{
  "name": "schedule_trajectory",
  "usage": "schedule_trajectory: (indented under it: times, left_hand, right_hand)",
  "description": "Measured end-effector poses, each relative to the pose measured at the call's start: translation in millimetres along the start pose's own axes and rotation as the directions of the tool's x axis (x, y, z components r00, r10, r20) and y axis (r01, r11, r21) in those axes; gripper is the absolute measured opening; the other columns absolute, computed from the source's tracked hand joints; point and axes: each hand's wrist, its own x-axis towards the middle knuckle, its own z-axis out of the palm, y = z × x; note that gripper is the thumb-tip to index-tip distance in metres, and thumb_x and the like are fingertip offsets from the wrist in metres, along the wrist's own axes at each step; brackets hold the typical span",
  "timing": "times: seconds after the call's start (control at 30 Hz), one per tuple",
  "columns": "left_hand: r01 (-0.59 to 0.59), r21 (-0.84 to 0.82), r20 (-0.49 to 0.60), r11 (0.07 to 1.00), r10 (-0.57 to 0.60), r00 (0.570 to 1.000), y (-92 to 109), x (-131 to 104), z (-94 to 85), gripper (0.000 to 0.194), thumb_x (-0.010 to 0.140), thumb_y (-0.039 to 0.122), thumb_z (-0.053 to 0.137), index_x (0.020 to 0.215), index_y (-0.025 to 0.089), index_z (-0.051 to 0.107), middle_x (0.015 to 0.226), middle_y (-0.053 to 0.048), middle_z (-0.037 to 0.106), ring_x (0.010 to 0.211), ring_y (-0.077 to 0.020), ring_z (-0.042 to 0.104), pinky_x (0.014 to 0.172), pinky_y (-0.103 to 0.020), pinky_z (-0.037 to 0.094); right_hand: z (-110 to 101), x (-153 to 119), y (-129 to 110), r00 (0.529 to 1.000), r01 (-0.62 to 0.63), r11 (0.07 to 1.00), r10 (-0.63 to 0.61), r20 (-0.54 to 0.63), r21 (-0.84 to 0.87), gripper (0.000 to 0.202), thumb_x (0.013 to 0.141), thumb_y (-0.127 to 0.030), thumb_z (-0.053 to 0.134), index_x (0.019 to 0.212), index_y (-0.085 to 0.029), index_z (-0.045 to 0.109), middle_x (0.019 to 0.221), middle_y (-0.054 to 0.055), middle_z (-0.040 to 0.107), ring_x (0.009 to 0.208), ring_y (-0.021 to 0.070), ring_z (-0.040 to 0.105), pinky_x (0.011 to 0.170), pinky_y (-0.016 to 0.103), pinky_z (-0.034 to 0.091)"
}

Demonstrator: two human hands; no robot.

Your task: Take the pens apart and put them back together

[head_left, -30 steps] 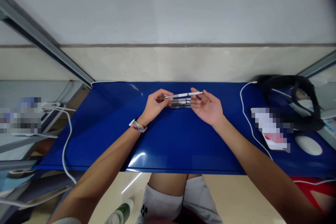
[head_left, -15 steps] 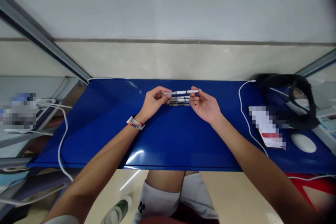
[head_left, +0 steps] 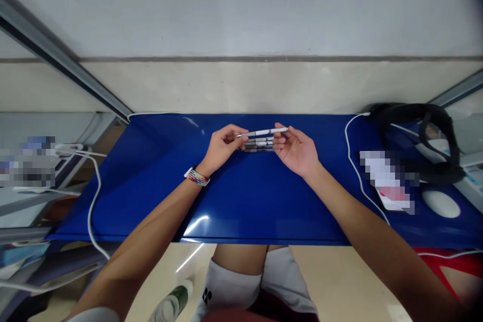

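Observation:
Between my two hands a white and grey pen (head_left: 263,132) is held nearly level above the blue table, its right end slightly higher. The fingers and thumb of my left hand (head_left: 226,146) pinch the grey, pointed end. At the other end, my right hand (head_left: 298,150) has its thumb and fingertips closed on the white end. Just below and behind this pen, several similar pens (head_left: 259,143) lie side by side on the table, partly covered by my fingers. A colourful woven band is on my left wrist.
The blue table (head_left: 264,201) backs onto a pale wall. At its right lie a phone (head_left: 392,196), a white mouse (head_left: 441,204) and a black headset-like strap (head_left: 422,110). White cables (head_left: 350,161) run along both sides. Below stands a bottle (head_left: 175,302).
The pen has tilted a little, its right end now slightly higher and farther right with my right fingers. My left hand keeps its pinch. The whole view has shifted slightly.

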Motion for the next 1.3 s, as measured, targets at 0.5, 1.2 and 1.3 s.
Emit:
schedule_trajectory:
  times: [0.5, 1.2, 1.3]
  left_hand:
    - [0.019, 0.034, -0.016, 0.999, -0.019, 1.0, -2.9, 1.0, -3.2, 0.027, 0.093, 0.039, 0.087, 0.111, 0.019, 0.081, 0.079, -0.003, 0.08, 0.068, -0.0159, 0.075, 0.07, -0.029, 0.061]
    - [0.013, 0.008, -0.004, 1.0, -0.013, 1.0, -1.2, 0.2, -1.6, 0.031, 0.092, 0.043, 0.088, 0.11, 0.019, 0.08, 0.083, -0.004, 0.081, 0.068, -0.015, 0.076, 0.069, -0.029, 0.063]
    - [0.008, 0.001, 0.001, 1.0, -0.008, 1.0, 0.3, -0.2, -0.7, 0.031, 0.092, 0.043, 0.088, 0.109, 0.019, 0.08, 0.082, -0.003, 0.08, 0.067, -0.015, 0.075, 0.069, -0.029, 0.064]
  right_hand:
    - [4.3, -3.5, -2.0, 0.999, -0.039, 0.997, 0.04, -0.012, 0.071, 0.03, 0.107, -0.031, 0.055, 0.123, -0.016, 0.075, 0.095, 0.008, 0.082, 0.075, 0.0157, 0.073, 0.072, 0.027, 0.069]
    - [0.3, 0.4, -0.8, 0.999, 0.009, 1.0, -0.011, -0.044, -0.025, 0.019, 0.105, -0.021, 0.059, 0.113, -0.019, 0.076, 0.094, 0.007, 0.086, 0.079, 0.0158, 0.081, 0.081, 0.027, 0.072]
    - [-1.1, 1.4, 0.1, 0.999, 0.018, 1.0, -0.018, -0.045, -0.018, 0.019, 0.105, -0.021, 0.06, 0.115, -0.021, 0.076, 0.097, 0.006, 0.087, 0.078, 0.0161, 0.082, 0.078, 0.028, 0.073]
